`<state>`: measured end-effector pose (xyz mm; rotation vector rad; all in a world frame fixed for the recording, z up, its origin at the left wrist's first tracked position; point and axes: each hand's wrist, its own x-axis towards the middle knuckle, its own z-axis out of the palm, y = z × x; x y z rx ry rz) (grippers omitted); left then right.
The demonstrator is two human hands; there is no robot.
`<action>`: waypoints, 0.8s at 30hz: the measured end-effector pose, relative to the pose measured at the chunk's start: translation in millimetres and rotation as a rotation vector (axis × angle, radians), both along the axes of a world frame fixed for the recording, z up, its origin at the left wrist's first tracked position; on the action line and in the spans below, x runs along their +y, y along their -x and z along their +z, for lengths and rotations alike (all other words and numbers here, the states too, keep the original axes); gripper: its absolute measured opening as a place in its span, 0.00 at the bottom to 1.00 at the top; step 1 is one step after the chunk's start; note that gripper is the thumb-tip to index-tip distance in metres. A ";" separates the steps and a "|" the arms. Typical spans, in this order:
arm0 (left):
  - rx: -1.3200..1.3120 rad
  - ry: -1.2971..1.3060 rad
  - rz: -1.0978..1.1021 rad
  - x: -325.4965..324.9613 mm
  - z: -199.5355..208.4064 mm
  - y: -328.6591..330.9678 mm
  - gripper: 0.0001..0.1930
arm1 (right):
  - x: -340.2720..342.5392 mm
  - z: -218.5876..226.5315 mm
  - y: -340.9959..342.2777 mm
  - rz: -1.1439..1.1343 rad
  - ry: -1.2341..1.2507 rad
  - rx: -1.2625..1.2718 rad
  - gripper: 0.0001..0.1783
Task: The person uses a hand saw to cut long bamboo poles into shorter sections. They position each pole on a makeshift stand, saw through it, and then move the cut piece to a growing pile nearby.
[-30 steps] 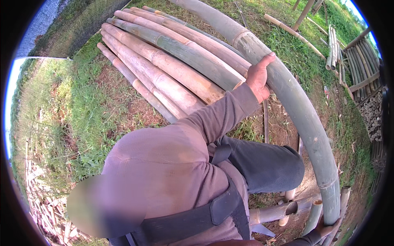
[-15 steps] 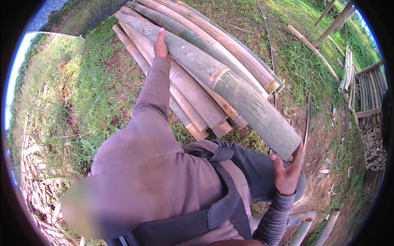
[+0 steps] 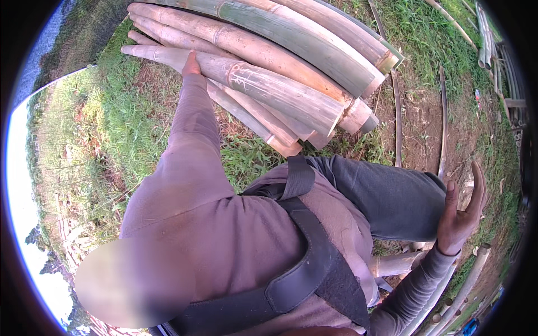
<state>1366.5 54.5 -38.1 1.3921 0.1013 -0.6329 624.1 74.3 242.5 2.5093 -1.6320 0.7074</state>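
A long pale grey-green bamboo pole lies along the near side of a pile of bamboo poles. My left hand is closed against the near side of this pole, toward its far left end. Its thumb shows along the top, while the other fingers are hidden. Beyond my bent right knee, my right hand is held up in the air with nothing in it. Its thumb and fingers are spread, well apart from the cut ends of the pile.
Two thin dark strips lie on the ground right of the pile. More bamboo poles lie at the lower right, and others at the upper right. Dark netting hangs at the upper left. My dark-trousered leg is in front of the pile.
My right hand has let go of the bamboo pole's near end and moved right. The pole both hands held up now appears lowered onto the pile, with my left hand still at it.
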 end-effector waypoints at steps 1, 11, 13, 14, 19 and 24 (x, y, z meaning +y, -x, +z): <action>0.012 -0.034 0.040 -1.4 1.2 1.1 0.40 | 3.3 -3.5 10.9 -0.015 0.009 -0.010 0.30; 0.138 -0.072 -0.315 39.8 15.8 101.5 0.26 | 74.7 -63.3 94.8 -0.421 -0.129 -0.476 0.29; 0.090 -0.094 -0.296 37.5 16.1 87.7 0.29 | 78.2 -71.7 119.6 -0.473 -0.160 -0.446 0.29; 0.111 -0.124 -0.302 41.5 11.2 80.1 0.30 | 81.0 -76.6 127.6 -0.493 -0.165 -0.472 0.28; 0.000 -0.391 -0.233 54.3 18.7 72.5 0.34 | 93.2 -125.1 180.6 -0.454 -0.218 -0.630 0.28; 0.095 -0.257 -0.233 73.1 30.4 177.5 0.40 | 128.9 -173.3 188.6 -0.422 -0.218 -0.787 0.36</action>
